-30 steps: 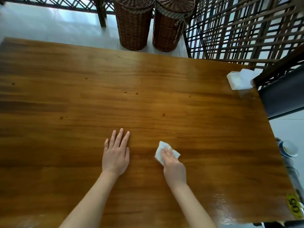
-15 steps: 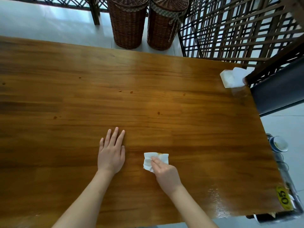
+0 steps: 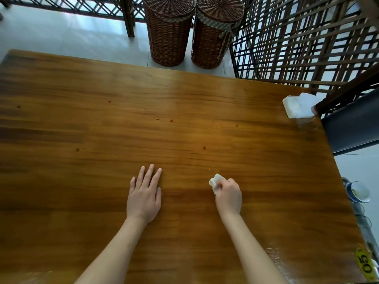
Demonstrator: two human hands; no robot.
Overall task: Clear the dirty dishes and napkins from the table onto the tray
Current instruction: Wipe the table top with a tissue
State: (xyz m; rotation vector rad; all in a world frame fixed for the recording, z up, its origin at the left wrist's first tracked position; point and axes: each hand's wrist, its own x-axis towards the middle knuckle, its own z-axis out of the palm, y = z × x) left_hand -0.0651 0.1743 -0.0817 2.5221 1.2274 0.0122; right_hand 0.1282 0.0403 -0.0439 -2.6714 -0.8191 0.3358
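Observation:
A wide wooden table (image 3: 184,111) fills the view, with small brown spots scattered on it. My right hand (image 3: 228,194) grips a crumpled white napkin (image 3: 215,181) against the tabletop; only a corner of it sticks out past my fingers. My left hand (image 3: 144,194) lies flat on the wood with straight fingers, holding nothing. A white tissue pack (image 3: 298,106) sits at the far right corner of the table. Beyond the right edge, lower down, a blue-rimmed bowl (image 3: 359,191) shows with other dishes below it.
Two tall wicker baskets (image 3: 170,31) stand on the floor past the far edge. A dark wooden lattice screen (image 3: 303,37) rises at the back right, next to a dark bench (image 3: 352,128). A yellow 05 sticker (image 3: 367,265) marks the near right corner.
My right hand has bunched the napkin up and slid it right and slightly away; earlier it lay flatter under my fingers. My left hand has stayed flat in place.

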